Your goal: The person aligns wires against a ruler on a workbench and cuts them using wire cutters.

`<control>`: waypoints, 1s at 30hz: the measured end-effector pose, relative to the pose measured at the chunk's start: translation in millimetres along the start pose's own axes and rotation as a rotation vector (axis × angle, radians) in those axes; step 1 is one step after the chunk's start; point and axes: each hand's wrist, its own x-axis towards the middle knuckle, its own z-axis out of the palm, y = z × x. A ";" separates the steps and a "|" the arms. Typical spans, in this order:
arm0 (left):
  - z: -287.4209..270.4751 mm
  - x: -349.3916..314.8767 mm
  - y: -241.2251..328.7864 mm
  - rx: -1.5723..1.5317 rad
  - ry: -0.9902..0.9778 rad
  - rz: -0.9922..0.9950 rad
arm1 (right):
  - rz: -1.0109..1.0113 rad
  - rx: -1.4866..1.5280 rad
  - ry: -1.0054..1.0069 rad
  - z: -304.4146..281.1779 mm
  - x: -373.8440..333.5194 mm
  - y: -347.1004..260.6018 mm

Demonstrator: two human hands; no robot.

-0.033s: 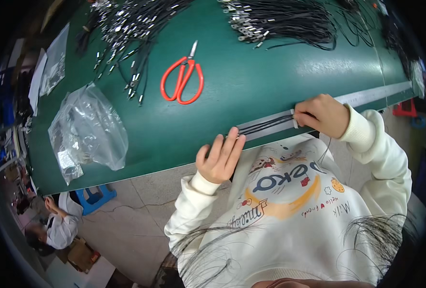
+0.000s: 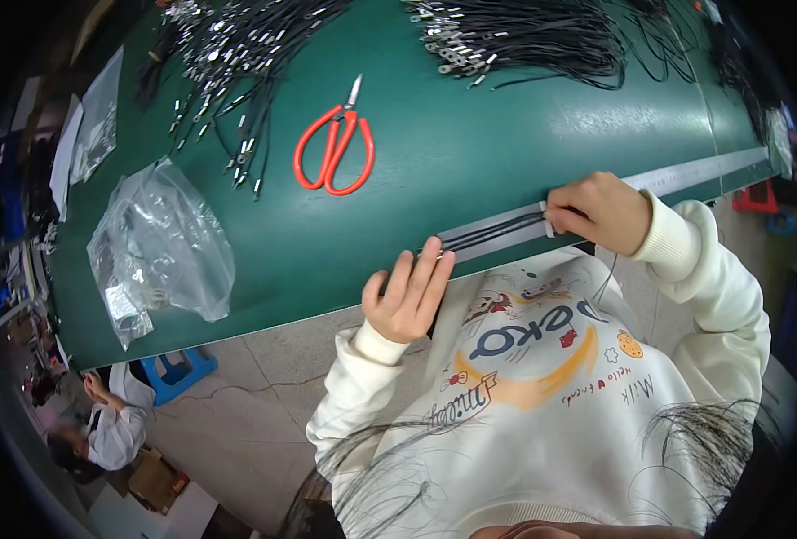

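Observation:
Several black cables (image 2: 495, 232) lie stretched side by side along a long metal ruler (image 2: 699, 171) at the table's near edge. My left hand (image 2: 407, 296) is open, its fingers extended and laid over the cables' left end, where small metal terminals partly show. At the other end, my right hand (image 2: 601, 214) is closed in a pinch around the cables, beside a small white piece (image 2: 548, 219) on the ruler. Red-handled scissors (image 2: 335, 151) rest on the green table (image 2: 479, 162) beyond my left hand, blades pointing away.
Piles of black cables with metal terminals lie at the far left (image 2: 228, 54) and far right (image 2: 542, 45). A clear plastic bag (image 2: 160, 242) sits on the left. Below the table stand a blue stool (image 2: 179, 368) and a red one (image 2: 755, 197). Another person (image 2: 115, 422) is at lower left.
The view has shifted slightly, so the table things appear a little further left. Both hands keep their places on the cables.

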 end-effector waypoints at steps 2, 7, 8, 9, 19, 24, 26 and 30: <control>0.0 -0.6 0.8 -0.005 0.009 -0.003 | 0.017 0.010 0.004 0.7 -0.5 -1.0; 2.9 -5.9 -2.1 0.001 0.015 0.005 | 0.007 0.009 -0.001 3.0 1.5 1.1; 3.3 -6.3 -2.2 0.010 0.021 0.011 | 0.012 0.010 -0.003 3.2 1.8 1.1; 3.3 -6.5 -2.4 0.005 0.019 0.011 | 0.012 0.001 -0.001 3.5 2.3 1.0; 0.0 -3.7 -5.6 0.016 -0.002 0.046 | 0.028 -0.088 -0.006 1.9 0.7 -0.4; -2.2 -1.6 -8.8 0.024 -0.009 0.058 | 0.024 -0.053 -0.035 -2.5 -0.4 -3.0; -3.1 0.8 -9.1 0.020 -0.023 0.061 | 0.025 -0.044 -0.040 -3.5 -1.0 -1.6; -1.7 4.0 -9.5 0.030 -0.016 0.076 | 0.055 -0.058 -0.031 -1.5 0.0 0.2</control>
